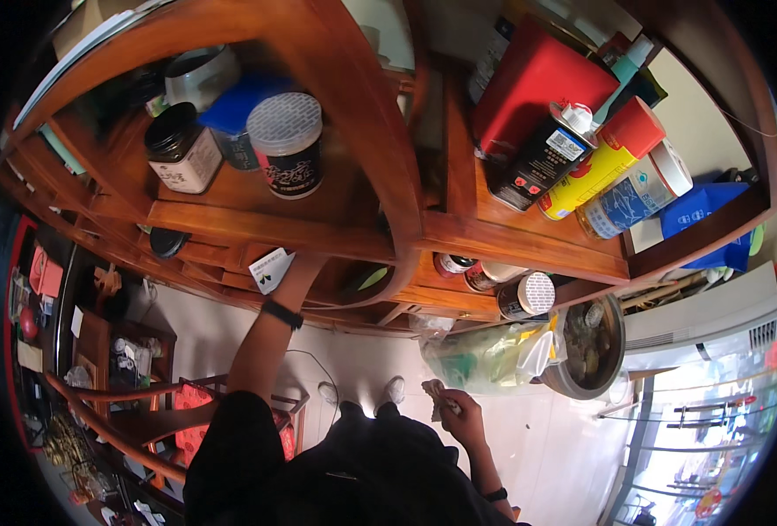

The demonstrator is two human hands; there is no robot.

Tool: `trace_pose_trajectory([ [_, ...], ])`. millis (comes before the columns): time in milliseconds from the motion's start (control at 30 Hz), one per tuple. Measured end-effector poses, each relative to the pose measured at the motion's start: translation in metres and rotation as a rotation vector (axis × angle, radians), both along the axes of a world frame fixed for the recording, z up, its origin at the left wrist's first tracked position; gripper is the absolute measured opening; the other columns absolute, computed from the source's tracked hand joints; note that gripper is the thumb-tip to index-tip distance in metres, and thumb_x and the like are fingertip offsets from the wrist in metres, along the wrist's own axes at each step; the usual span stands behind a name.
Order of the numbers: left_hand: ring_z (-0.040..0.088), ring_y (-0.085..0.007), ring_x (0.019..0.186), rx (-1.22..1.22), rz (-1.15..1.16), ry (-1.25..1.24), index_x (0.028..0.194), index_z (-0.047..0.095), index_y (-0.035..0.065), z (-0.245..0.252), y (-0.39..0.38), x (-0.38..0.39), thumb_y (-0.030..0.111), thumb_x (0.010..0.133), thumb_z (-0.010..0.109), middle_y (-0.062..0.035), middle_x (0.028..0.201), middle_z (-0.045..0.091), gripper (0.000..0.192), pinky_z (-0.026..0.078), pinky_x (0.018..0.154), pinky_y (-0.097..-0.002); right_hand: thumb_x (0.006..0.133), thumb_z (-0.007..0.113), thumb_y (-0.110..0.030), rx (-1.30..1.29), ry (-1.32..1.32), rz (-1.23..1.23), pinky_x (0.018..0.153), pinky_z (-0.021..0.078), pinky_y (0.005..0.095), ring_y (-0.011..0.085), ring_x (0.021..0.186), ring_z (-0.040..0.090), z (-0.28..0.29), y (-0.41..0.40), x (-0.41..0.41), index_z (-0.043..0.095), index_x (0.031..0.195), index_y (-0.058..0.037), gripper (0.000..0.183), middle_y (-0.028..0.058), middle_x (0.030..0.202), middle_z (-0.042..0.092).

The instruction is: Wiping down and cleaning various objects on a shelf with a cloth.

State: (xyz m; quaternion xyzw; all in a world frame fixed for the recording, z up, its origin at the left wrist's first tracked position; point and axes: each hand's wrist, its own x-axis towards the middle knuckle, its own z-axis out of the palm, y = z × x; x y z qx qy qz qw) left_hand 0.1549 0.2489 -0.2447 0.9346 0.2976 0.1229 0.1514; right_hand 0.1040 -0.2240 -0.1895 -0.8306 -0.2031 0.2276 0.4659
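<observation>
My left hand (310,264) reaches into a lower compartment of the wooden shelf unit (277,227), and the shelf board hides its fingers. What it touches there is out of sight. Beside that wrist is a white printed card or box (272,270). A black lid (167,242) shows further left on the same level. Low in front of my body, my right hand (465,418) grips a crumpled, patterned cloth (435,398). On the board above my left hand stand a dark jar with a pale label (184,158) and a tub with a patterned lid (286,141).
The right compartment holds a red tin (536,82), a black can (540,167) and a yellow spray can (599,164). Below are small jars (520,296), plastic bags (480,358) and a large round pot (589,348). A wooden chair (194,411) stands at left.
</observation>
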Motion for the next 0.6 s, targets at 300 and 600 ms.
trace_pose_trajectory([
  [300,0.042,-0.0285,0.134,0.264,-0.069,-0.280,0.122,0.067,0.0268,0.067,-0.101,-0.134,0.002,0.076,0.059,0.0043,0.137,0.055,0.053,0.016,0.114,-0.0656,0.083,0.055,-0.001,0.113,0.135,0.357,0.082,0.0512,0.0309,0.0161,0.089,0.064,-0.005,0.053,0.030,0.066,0.103,0.0002,0.023,0.0085,0.092,0.069],
  [600,0.045,-0.0262,0.131,0.212,-0.123,-0.300,0.114,0.071,0.0341,0.098,-0.177,-0.212,0.005,0.075,0.060,0.0076,0.136,0.056,0.050,0.018,0.113,-0.0615,0.100,0.053,-0.025,0.402,0.666,0.574,0.091,0.0448,0.0299,0.0160,0.101,0.058,0.017,0.127,0.042,0.051,0.134,-0.0013,0.041,0.0094,0.106,0.064],
])
